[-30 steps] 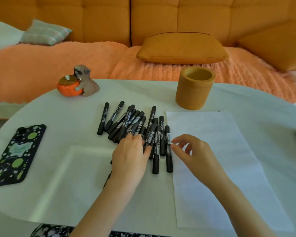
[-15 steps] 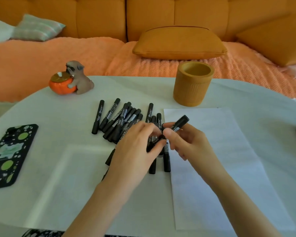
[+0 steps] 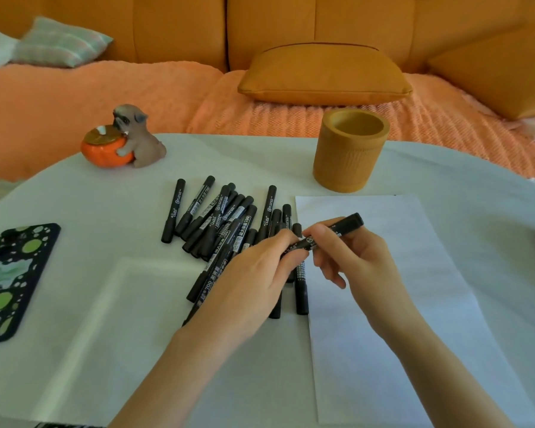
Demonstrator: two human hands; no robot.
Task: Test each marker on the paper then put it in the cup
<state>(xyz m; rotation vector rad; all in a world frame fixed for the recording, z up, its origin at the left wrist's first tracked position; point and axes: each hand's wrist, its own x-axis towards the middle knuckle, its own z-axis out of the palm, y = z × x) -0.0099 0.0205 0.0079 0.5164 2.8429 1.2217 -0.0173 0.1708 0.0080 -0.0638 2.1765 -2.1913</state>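
Right, both hands are on one marker (image 3: 346, 224), held up just above the left edge of the paper (image 3: 389, 319). The right hand (image 3: 360, 262) wraps thumb and fingers round the middle of the barrel, and the far end pokes out up and to the right, toward the cup (image 3: 349, 162). The left hand (image 3: 254, 274) pinches the near end between its fingertips. That's a grip for pulling a cap, I'd say (though I can't make out from here which end carries the cap, or whether it has loosened at all). It makes sense: one hand steadies the barrel, the other tugs.

Under the left hand and off to its left lies the pile of markers (image 3: 217, 220), a loose black fan on the white table (image 3: 90, 319). A couple of them lie right along the paper's edge, so each pick is a short reach.

The paper looks blank, with no test strokes that I can see. Nothing sticks up out of the cup, which stands upright just beyond the sheet's far edge. So this looks like the very first marker, early days. The paper sits under the right hand, the writing side, with the cup straight ahead for the drop.

Off to the left are a phone (image 3: 10, 282) and a little dog-and-pumpkin figurine (image 3: 127, 139), well apart from the work.
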